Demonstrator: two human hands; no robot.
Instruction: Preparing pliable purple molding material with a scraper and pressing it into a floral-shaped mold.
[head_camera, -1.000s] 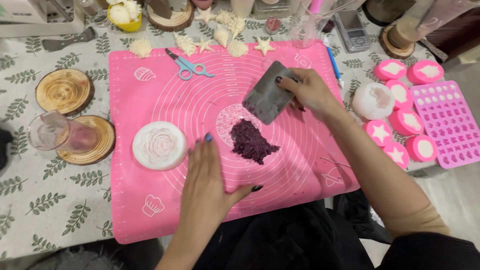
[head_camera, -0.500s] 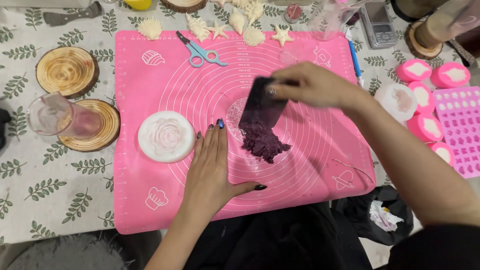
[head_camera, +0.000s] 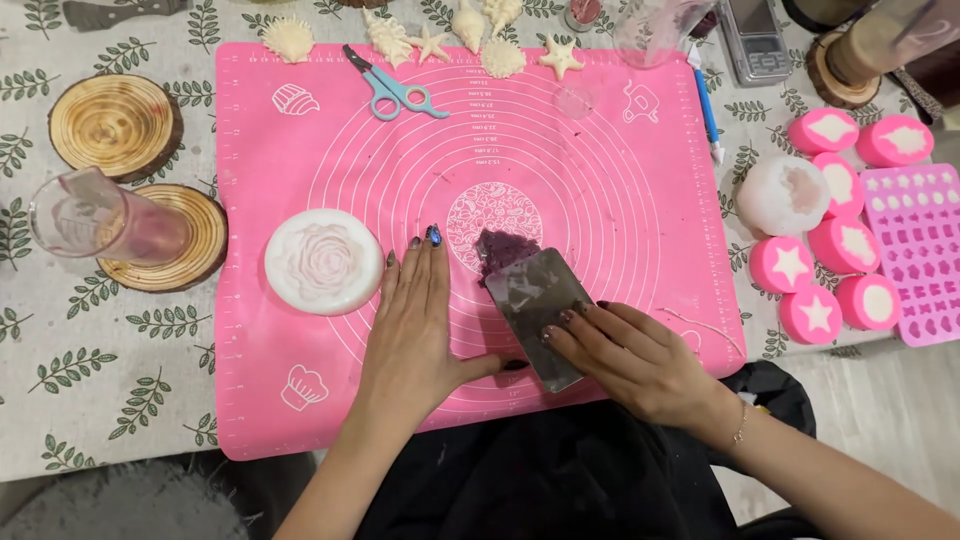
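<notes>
Left hand (head_camera: 415, 325) open, flat on pink silicone mat (head_camera: 620, 200). Right hand (head_camera: 630, 350) grips metal scraper (head_camera: 535, 300), its blade against purple dough (head_camera: 500, 250).

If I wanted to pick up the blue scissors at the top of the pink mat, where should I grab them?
Grab the scissors by the two blue finger loops, coming from the right and a bit below. The loops lie toward the mat's middle, while the metal blades point up and left toward the shell shapes. That probably keeps your fingers off the sharp end, and nothing lies beside the loops.
</notes>
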